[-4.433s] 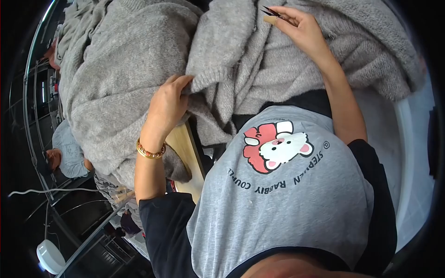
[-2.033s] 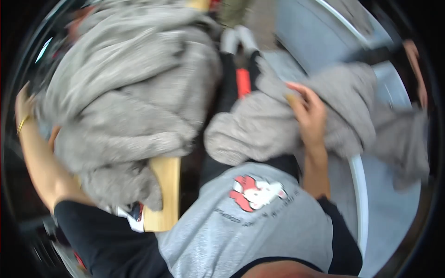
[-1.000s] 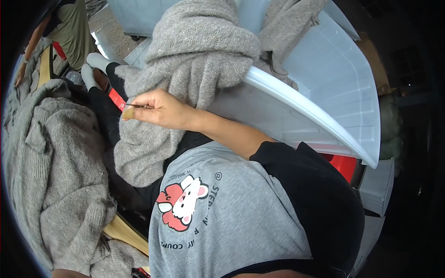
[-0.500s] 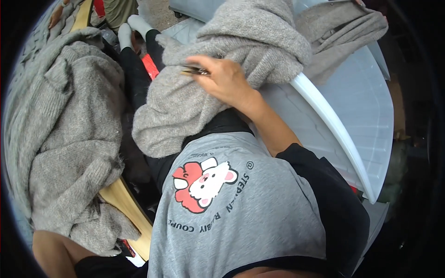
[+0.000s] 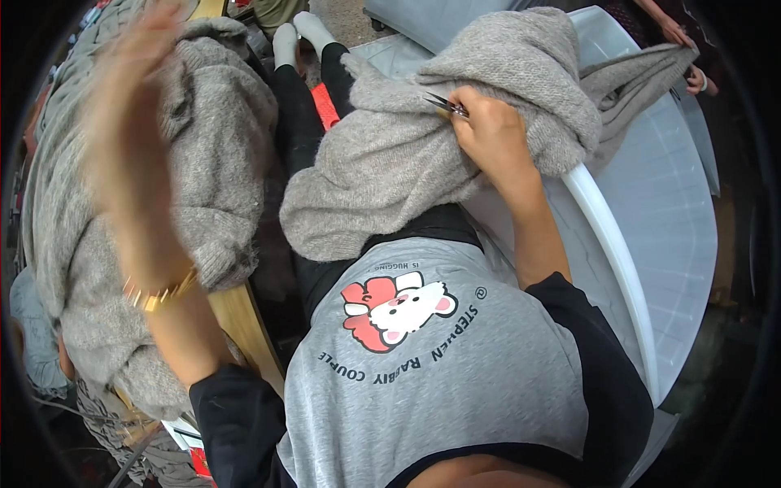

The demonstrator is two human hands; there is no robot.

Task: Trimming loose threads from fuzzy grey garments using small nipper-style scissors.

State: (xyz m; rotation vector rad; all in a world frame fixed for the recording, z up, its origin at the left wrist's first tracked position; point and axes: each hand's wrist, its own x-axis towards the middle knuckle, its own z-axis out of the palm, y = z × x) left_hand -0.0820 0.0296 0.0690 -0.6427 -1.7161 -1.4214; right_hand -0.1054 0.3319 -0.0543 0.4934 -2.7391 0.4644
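My right hand (image 5: pixel 492 130) is closed around small dark-metal thread snips (image 5: pixel 439 102), whose two pointed blades stand apart and point left. It is at a grey-beige knitted garment (image 5: pixel 374 175) bunched across my lap. My left hand (image 5: pixel 134 98), smeared by motion, is stretched forward over a pile of similar grey knitwear (image 5: pixel 211 122) on my left. Its fingers cannot be made out, and a gold bracelet (image 5: pixel 163 289) circles the wrist.
On my right stands a large pale plastic bin with a thick white rim (image 5: pixel 614 236). Another person's hands (image 5: pixel 687 57) hold a grey knit piece (image 5: pixel 639 89) at its far side. A wooden edge (image 5: pixel 248 325) shows beneath the left pile.
My left arm has swung forward over the left pile from near the lower left edge. The view has shifted; the snips stay in my right hand. The other person's hands now show more fully.
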